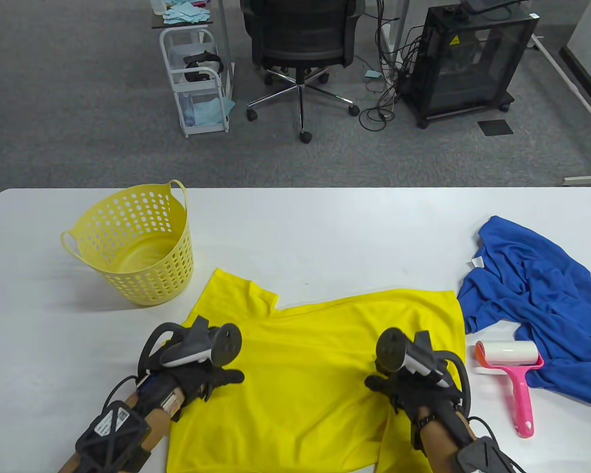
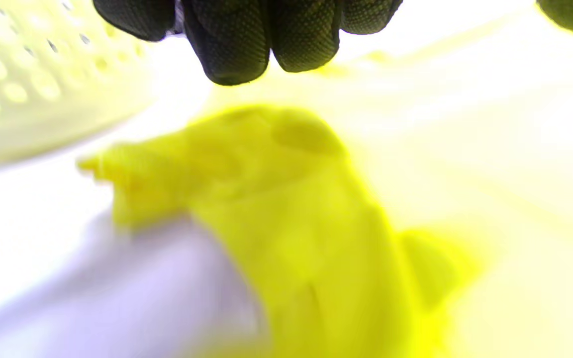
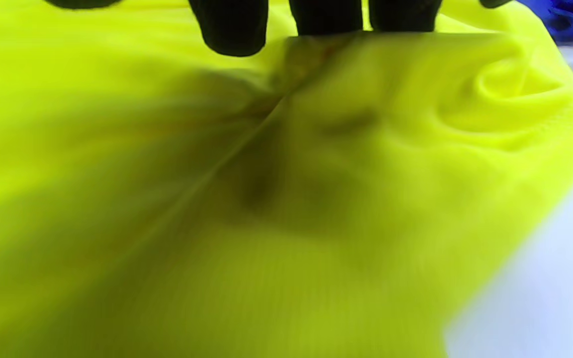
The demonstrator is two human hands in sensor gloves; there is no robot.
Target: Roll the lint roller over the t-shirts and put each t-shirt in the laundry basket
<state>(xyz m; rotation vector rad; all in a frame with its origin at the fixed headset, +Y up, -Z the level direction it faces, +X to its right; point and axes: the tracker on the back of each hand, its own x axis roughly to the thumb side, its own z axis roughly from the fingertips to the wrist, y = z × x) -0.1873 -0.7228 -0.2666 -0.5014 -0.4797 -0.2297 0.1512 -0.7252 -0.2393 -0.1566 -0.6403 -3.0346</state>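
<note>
Two hands, left hand [image 1: 212,377] and right hand [image 1: 399,387], grip unclear, on yellow t-shirt [image 1: 305,374]; white table [image 1: 325,236], grey carpet [image 1: 79,123].

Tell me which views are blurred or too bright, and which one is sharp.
Table view: sharp and evenly lit; the laundry basket casts a soft shadow. Left wrist view: overexposed and blurred; the yellow t-shirt smears into white glare. Right wrist view: soft focus, a dark shadow under the fingers.

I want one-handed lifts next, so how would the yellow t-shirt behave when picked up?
The yellow t-shirt is probably floppy: it lies flat with soft wrinkles, so it would sag and trail. It looks thin, likely light. It may slide easily on the smooth table.
</note>
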